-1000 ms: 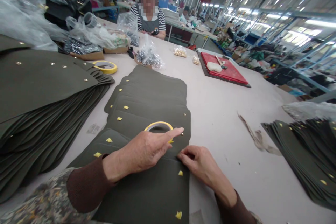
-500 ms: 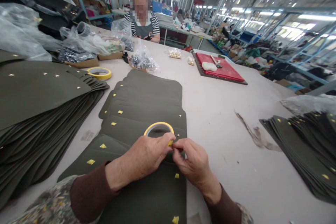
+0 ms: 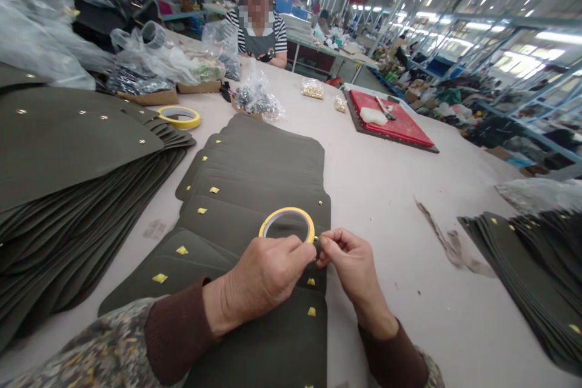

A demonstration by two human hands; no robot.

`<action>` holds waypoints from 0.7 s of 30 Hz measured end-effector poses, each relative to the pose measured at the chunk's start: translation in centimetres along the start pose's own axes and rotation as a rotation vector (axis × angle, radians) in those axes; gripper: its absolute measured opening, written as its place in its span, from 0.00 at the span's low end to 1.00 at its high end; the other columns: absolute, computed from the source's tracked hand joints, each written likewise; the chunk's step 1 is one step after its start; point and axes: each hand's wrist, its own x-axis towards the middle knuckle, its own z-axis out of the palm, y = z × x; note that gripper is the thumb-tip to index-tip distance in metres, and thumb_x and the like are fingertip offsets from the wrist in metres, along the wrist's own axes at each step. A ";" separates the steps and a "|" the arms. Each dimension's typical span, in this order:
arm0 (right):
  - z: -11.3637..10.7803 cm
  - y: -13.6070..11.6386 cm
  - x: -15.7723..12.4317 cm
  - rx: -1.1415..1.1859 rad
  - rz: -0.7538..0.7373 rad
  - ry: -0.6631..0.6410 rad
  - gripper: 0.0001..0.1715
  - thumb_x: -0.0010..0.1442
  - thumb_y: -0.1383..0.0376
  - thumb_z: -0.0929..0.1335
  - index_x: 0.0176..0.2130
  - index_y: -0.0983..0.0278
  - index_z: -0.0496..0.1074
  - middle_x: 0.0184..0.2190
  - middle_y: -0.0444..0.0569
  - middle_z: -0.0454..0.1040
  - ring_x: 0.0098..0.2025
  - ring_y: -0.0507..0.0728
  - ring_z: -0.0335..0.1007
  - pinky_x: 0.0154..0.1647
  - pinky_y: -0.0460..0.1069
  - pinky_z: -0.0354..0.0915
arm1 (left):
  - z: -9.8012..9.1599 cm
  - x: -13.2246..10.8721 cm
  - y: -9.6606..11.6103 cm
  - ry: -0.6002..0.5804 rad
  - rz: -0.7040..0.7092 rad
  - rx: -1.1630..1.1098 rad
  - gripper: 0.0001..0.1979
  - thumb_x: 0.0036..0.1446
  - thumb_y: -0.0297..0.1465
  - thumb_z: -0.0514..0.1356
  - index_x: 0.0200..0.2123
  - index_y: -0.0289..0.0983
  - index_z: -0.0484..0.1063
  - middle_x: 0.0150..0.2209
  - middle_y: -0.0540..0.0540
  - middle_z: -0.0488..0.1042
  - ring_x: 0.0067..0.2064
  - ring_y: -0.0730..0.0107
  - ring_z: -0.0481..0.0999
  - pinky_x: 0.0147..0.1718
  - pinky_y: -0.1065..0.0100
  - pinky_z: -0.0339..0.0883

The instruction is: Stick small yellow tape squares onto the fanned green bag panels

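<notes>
My left hand [image 3: 268, 273] is closed round the lower edge of a roll of yellow tape [image 3: 287, 213], which stands out above the fingers. Just to its right, my right hand [image 3: 350, 260] is pinched at the edge of the dark green panels; whatever lies between its fingertips is too small to make out. Overlapping dark green panels [image 3: 268, 163] run away from me under both hands. Small yellow tape pieces [image 3: 182, 250] mark their left side, and a yellow piece [image 3: 311, 282] lies below my hands. A metal stud [image 3: 320, 202] shows near the right edge.
Stacked green panels [image 3: 73, 151] fan out at left, beside another yellow roll [image 3: 182, 123]. More panels [image 3: 522, 279] lie at right. A red board [image 3: 400, 121] holds a hammer. Plastic bags [image 3: 257, 97] sit at the back, where a person [image 3: 259, 30] faces me across the table.
Both hands have moved slightly right with the tape roll. My fingertips have come apart, and another yellow piece now shows on the panel below them. The view has shifted a little.
</notes>
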 end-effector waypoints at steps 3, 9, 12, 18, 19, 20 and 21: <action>-1.1 0.8 1.0 -0.006 0.104 -0.044 0.15 0.48 0.57 0.73 0.30 0.68 0.75 0.19 0.44 0.73 0.20 0.50 0.69 0.24 0.46 0.70 | 0.6 -0.3 -0.1 -0.100 -0.022 0.141 0.05 0.62 0.25 0.52 0.34 0.38 0.64 0.29 0.50 0.68 0.30 0.67 0.68 0.27 0.68 0.62; -1.4 1.8 1.4 -0.225 0.054 -0.035 0.16 0.52 0.55 0.71 0.30 0.67 0.76 0.21 0.45 0.73 0.22 0.51 0.69 0.24 0.46 0.70 | 1.2 -0.4 -0.5 -0.226 -0.046 0.192 0.05 0.60 0.23 0.55 0.36 0.39 0.63 0.32 0.49 0.68 0.33 0.64 0.67 0.28 0.66 0.62; -0.9 1.8 1.4 -0.383 -0.019 -0.039 0.15 0.55 0.56 0.68 0.31 0.65 0.76 0.21 0.45 0.74 0.22 0.52 0.68 0.23 0.46 0.67 | 1.2 -0.4 -0.4 -0.250 -0.059 0.184 0.05 0.60 0.23 0.54 0.36 0.39 0.62 0.32 0.49 0.67 0.33 0.64 0.66 0.29 0.66 0.63; -0.2 1.1 1.4 -0.682 -0.251 0.024 0.09 0.57 0.62 0.66 0.32 0.63 0.74 0.22 0.44 0.75 0.24 0.53 0.71 0.28 0.47 0.65 | 1.1 -0.4 -0.6 -0.270 -0.084 0.172 0.05 0.61 0.23 0.53 0.37 0.39 0.62 0.33 0.48 0.67 0.33 0.64 0.66 0.29 0.66 0.63; -0.2 1.1 1.3 -0.694 -0.248 0.046 0.08 0.57 0.62 0.67 0.35 0.63 0.74 0.20 0.43 0.74 0.22 0.53 0.70 0.27 0.47 0.64 | 1.1 -0.4 -0.6 -0.270 -0.087 0.173 0.05 0.60 0.23 0.54 0.37 0.39 0.62 0.33 0.48 0.67 0.34 0.64 0.66 0.29 0.66 0.64; -0.2 1.2 1.2 -0.687 -0.233 0.069 0.10 0.57 0.61 0.67 0.39 0.63 0.72 0.19 0.41 0.73 0.21 0.53 0.70 0.26 0.47 0.64 | 1.1 -0.4 -0.6 -0.269 -0.091 0.172 0.05 0.60 0.23 0.54 0.37 0.39 0.62 0.33 0.48 0.67 0.34 0.64 0.66 0.29 0.67 0.64; -0.3 1.2 1.0 -0.663 -0.217 0.087 0.12 0.57 0.60 0.68 0.40 0.63 0.71 0.18 0.41 0.73 0.20 0.53 0.70 0.25 0.46 0.64 | 1.1 -0.5 -0.6 -0.267 -0.095 0.170 0.05 0.60 0.23 0.54 0.37 0.39 0.63 0.33 0.48 0.67 0.34 0.64 0.66 0.29 0.67 0.64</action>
